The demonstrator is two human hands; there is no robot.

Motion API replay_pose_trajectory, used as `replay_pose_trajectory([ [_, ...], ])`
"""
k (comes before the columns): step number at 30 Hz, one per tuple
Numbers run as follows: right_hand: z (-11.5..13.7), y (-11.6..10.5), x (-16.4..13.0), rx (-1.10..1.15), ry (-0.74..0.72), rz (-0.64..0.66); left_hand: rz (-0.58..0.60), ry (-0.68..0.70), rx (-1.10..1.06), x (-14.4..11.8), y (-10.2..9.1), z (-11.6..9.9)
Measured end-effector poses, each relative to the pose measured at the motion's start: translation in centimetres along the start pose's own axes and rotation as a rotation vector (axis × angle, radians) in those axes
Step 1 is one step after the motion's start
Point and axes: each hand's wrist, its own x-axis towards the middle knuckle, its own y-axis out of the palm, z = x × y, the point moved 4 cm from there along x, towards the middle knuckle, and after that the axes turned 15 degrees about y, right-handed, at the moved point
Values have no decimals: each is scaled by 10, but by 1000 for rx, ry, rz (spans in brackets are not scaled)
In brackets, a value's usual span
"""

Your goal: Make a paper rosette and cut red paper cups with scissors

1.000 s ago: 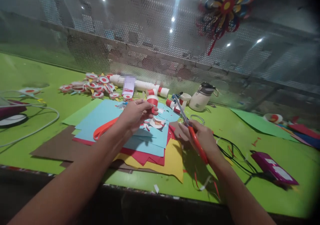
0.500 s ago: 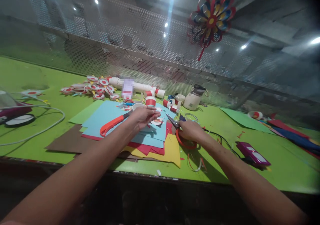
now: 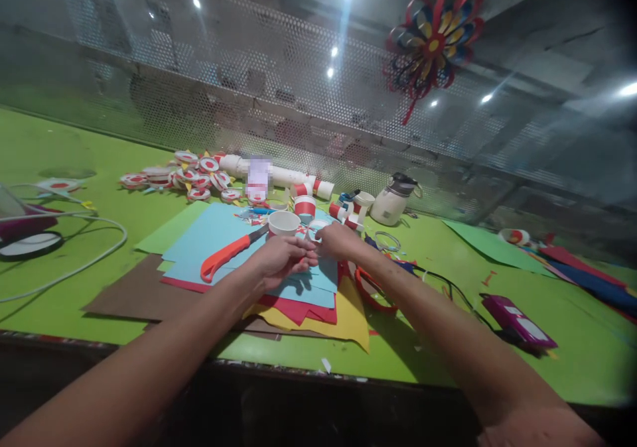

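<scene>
My left hand (image 3: 287, 258) is over the sheets of blue paper (image 3: 199, 241), its fingers drawn together; anything between them is too small to make out. Close beside it, my right hand (image 3: 339, 240) has bent fingers at a small white round piece (image 3: 317, 227); whether it grips the piece is hard to see. Orange-handled scissors (image 3: 365, 291) lie on the table, partly hidden under my right forearm. A cutter with an orange handle (image 3: 225, 256) rests on the paper at the left. Behind my left hand stands a white paper cup (image 3: 284, 222), with a red-banded cup (image 3: 304, 207) farther back.
Red-and-white paper discs (image 3: 199, 175) are heaped at the back left, near a long white tube (image 3: 286, 175). A beige jug (image 3: 391, 201) stands at the back right. A purple corded device (image 3: 520, 321) lies at the right, and a white cable (image 3: 117, 225) curls at the left.
My right hand has let go of the scissors and moved left to the white round piece beside my left hand. My left hand has dropped slightly nearer to me, uncovering the white cup.
</scene>
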Motion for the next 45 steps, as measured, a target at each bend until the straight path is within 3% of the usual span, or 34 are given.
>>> replay_pose_trajectory([
  [6,-1,17,7,27,20,-40,-44,-18,10,2,-6,5],
  [14,-23,1,-18,202,43,-201,-108,-34,-33,0,-2,9],
  [21,5,-14,-50,322,-58,-368,2,21,-224,2,12,8],
  [25,13,-24,-52,342,-187,-302,13,24,-291,2,13,6],
  [28,-11,-35,-47,514,-176,-250,-6,-68,-233,-3,11,6],
  [31,-55,-41,-42,623,13,-298,-77,-110,-157,-5,4,2],
  [33,-79,-34,-43,553,145,-257,-118,-79,-136,-5,-2,-3],
  [36,-92,-11,-47,452,172,-107,-154,-35,-140,-3,-7,-11],
  [40,-78,20,-54,351,159,-16,-175,-12,-121,-4,-5,-11],
  [45,-56,38,-54,236,215,-40,-161,16,-78,-4,-4,-7],
])
